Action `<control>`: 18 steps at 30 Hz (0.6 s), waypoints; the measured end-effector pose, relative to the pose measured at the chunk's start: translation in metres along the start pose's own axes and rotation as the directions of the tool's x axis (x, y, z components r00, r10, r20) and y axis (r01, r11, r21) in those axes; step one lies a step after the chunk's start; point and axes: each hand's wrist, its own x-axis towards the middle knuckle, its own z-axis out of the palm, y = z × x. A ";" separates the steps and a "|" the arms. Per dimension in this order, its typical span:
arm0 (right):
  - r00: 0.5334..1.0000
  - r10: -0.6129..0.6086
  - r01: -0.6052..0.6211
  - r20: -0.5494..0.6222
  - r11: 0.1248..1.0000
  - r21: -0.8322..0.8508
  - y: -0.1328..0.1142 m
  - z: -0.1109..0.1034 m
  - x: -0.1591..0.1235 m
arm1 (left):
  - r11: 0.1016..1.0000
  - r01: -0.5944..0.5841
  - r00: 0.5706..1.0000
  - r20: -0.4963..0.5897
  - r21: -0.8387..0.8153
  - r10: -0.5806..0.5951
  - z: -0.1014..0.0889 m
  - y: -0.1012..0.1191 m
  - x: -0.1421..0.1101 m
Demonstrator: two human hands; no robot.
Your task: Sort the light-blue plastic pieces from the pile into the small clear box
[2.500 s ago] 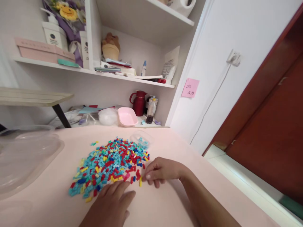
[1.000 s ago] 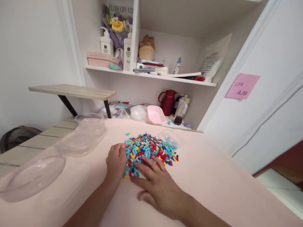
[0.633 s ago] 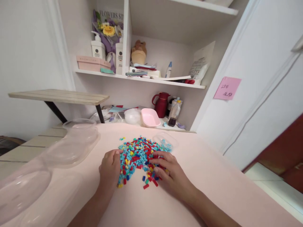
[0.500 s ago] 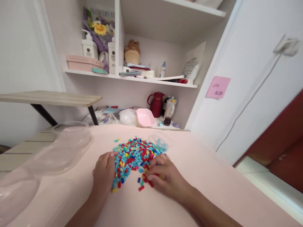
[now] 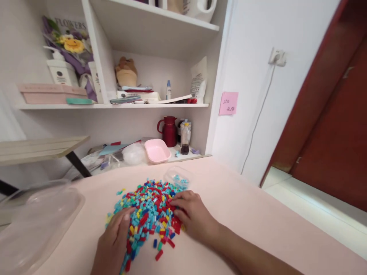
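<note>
A heap of small coloured plastic bricks (image 5: 147, 208), mostly light blue with red, yellow and dark blue, lies on the pink table (image 5: 243, 217). My left hand (image 5: 113, 244) rests flat against the heap's left near side, fingers stretched out and touching the bricks. My right hand (image 5: 192, 214) presses on the heap's right side with its fingers curled down into the bricks; I cannot make out whether they hold any. A small clear container (image 5: 178, 177) with a few light blue bricks stands just behind the heap.
Clear plastic trays (image 5: 37, 217) lie at the table's left. Behind the table a low shelf carries a pink dish (image 5: 156, 150), a red jug (image 5: 169, 131) and bottles. A dark red door (image 5: 329, 126) stands to the right.
Both hands have stayed at the heap, the left sliding nearer along its left side, the right pushing in from the right. The camera has swung to the right.
</note>
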 end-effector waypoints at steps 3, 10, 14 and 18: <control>0.997 -0.068 0.067 0.035 0.997 0.037 -0.002 0.007 -0.001 | 0.982 -0.132 0.991 0.023 0.135 0.130 0.004 -0.003 0.003; 0.950 -0.311 0.294 0.039 0.927 0.231 -0.010 0.006 -0.002 | 0.824 -0.339 0.940 0.183 0.454 0.287 0.008 -0.025 0.004; 0.964 -0.266 0.258 -0.015 0.917 0.306 -0.009 0.000 -0.001 | 0.747 -0.401 0.916 0.209 0.530 0.343 0.010 -0.036 0.003; 0.987 -0.147 0.159 -0.067 0.960 0.229 -0.003 -0.001 0.001 | 0.692 -0.477 0.874 0.206 0.542 0.441 0.013 -0.024 -0.005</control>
